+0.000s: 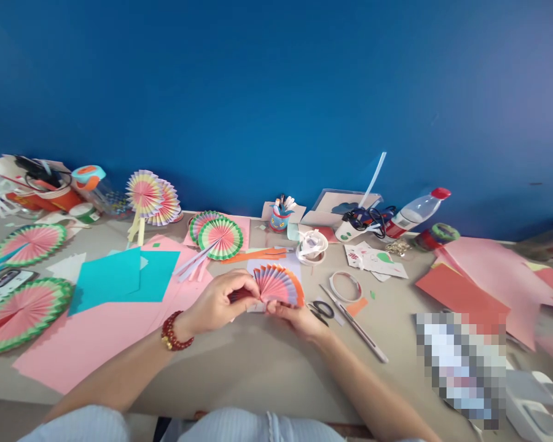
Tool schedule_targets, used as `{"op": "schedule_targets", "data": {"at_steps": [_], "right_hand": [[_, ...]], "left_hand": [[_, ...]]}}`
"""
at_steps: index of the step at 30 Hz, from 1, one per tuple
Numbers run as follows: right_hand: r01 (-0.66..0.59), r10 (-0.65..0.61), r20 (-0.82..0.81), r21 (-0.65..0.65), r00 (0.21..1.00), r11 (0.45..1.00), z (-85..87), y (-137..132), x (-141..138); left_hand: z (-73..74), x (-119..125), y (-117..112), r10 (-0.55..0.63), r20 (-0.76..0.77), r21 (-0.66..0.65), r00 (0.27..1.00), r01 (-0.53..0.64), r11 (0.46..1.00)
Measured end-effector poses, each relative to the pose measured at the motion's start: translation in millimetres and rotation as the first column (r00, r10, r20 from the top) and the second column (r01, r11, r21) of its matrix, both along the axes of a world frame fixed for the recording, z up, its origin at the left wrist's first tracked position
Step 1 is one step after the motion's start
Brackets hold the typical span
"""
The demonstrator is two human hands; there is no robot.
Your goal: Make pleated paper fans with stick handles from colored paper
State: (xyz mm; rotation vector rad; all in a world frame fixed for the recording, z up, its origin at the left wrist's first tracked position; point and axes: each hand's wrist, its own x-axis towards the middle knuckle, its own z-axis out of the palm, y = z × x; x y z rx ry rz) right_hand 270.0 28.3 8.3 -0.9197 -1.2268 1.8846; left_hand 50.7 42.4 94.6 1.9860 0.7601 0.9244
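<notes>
A pleated paper fan (279,285), pink and lilac with an orange edge, is spread in a half-round between my hands above the table. My left hand (223,299), with a dark red bead bracelet (171,331) at the wrist, pinches the fan's left side near its centre. My right hand (295,316) grips the lower right edge, thumb in front. Just right of that hand lie black-handled scissors (321,312), partly hidden by it. Behind the fan is a lilac paper sheet (295,265).
Finished round fans (221,238) lie at the back and left. Turquoise paper (120,282) rests on pink sheets (96,350). To the right are a tape roll (345,286), a pen-like tool (357,325), red paper (461,291) and a plastic bottle (417,212). A blue wall (276,104) stands behind.
</notes>
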Motion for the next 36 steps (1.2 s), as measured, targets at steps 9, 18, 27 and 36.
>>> {"op": "schedule_targets", "data": {"at_steps": [9,18,27,36], "right_hand": [[-0.032,-0.212,0.375,0.549,0.902,0.835,21.7,-27,2],[-0.191,-0.347,0.505,0.742,0.79,0.643,29.3,-28,11],[-0.321,-0.411,0.559,0.793,0.72,0.518,32.9,-26,11],[-0.52,-0.52,0.621,0.781,0.586,0.346,54.0,-26,9]], "left_hand": [[-12.4,2,7,0.246,-0.053,-0.344,0.968,-0.249,0.905],[-16.2,2,8,0.249,-0.058,-0.423,0.967,-0.249,0.871],[-18.0,3,13,0.248,-0.012,-0.55,0.969,-0.213,0.808],[-22.2,12,6,0.307,-0.255,0.014,0.917,-0.314,0.949]]}}
